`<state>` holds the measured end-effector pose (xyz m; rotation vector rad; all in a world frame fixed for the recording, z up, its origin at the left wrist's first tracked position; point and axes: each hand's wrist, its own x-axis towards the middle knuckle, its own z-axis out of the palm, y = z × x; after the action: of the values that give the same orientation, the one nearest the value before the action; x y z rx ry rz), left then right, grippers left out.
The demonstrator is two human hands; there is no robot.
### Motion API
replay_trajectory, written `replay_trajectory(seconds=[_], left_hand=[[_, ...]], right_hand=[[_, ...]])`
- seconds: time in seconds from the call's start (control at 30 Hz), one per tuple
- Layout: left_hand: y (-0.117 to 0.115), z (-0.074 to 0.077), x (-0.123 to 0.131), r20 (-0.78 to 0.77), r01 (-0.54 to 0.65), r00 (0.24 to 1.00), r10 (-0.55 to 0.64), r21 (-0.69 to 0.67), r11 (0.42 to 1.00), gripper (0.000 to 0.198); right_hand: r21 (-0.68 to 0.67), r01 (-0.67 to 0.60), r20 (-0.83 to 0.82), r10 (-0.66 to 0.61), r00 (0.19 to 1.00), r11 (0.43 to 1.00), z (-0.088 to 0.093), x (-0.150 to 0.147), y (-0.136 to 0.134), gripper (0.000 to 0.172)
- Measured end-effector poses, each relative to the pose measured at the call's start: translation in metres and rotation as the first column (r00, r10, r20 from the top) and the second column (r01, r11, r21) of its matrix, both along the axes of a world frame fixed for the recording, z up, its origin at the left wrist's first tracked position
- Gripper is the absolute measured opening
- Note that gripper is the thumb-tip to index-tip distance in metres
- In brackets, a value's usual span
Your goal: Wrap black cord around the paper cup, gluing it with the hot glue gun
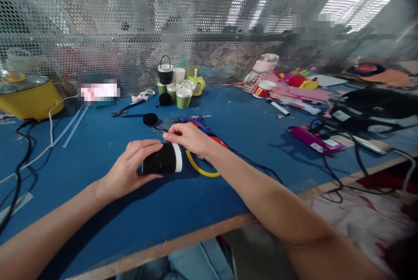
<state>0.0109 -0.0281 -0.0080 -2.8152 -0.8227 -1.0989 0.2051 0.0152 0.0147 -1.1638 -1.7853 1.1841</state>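
My left hand (130,164) is wrapped round a cup (160,159) covered in black, with a white rim. The cup lies on its side, its rim facing right. Just above it my right hand (186,138) is closed in a pinch on a thin black strand of yarn (159,129). That strand leads toward a black yarn ball (150,119) on the blue table. A blue glue gun (199,124) with red parts lies behind my right wrist. Under that forearm shows a curved yellow piece (204,173), partly hidden.
Several small cups stand at the back, including a black one with a handle (165,74) and a green one (183,98). Pliers (122,112) lie to their left. A yellow pot (31,99) is far left. A purple power strip (315,140) with cables sits right, near a black bag (375,108).
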Motion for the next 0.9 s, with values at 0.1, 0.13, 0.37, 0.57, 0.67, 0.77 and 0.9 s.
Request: replay_trajectory(seconds=[0.1,0.13,0.37,0.57,0.67,0.77,0.9], left_hand=[[0.0008,-0.0005,0.0006,0.003,-0.001,1.0,0.001,0.018,1.0,0.048],[0.001,-0.0007,0.0008,0.005,0.001,1.0,-0.001,0.021,1.0,0.047],[0.0004,-0.0017,0.0009,0.008,0.0,1.0,0.0,0.019,1.0,0.048],[0.0009,-0.0018,0.0012,0.016,0.003,1.0,-0.003,0.003,1.0,0.048],[0.0009,-0.0023,0.0013,0.019,0.007,1.0,-0.007,-0.004,1.0,0.049],[0.0001,-0.0025,0.0011,0.029,0.012,1.0,-0.012,-0.012,1.0,0.048],[0.0001,-0.003,0.0013,0.043,0.01,0.999,-0.008,-0.046,0.999,0.049]], right_hand=[[-0.003,-0.001,0.017,0.001,1.0,1.0,0.0006,-0.0001,0.0,0.025],[-0.004,0.0,0.025,0.0,1.0,1.0,0.0008,-0.0001,0.0,0.025],[-0.014,-0.002,0.043,0.003,0.999,1.0,0.0003,0.0004,0.0005,0.024],[-0.052,-0.009,0.046,0.011,0.999,0.999,-0.0001,0.0004,0.0016,0.028],[-0.066,-0.011,0.043,0.013,0.999,0.998,0.0008,0.0005,0.0014,0.03],[-0.064,-0.011,0.055,0.014,0.998,0.998,0.001,0.0008,0.0016,0.03],[-0.048,-0.012,0.063,0.015,0.998,0.999,-0.0009,0.0024,0.0033,0.029]])
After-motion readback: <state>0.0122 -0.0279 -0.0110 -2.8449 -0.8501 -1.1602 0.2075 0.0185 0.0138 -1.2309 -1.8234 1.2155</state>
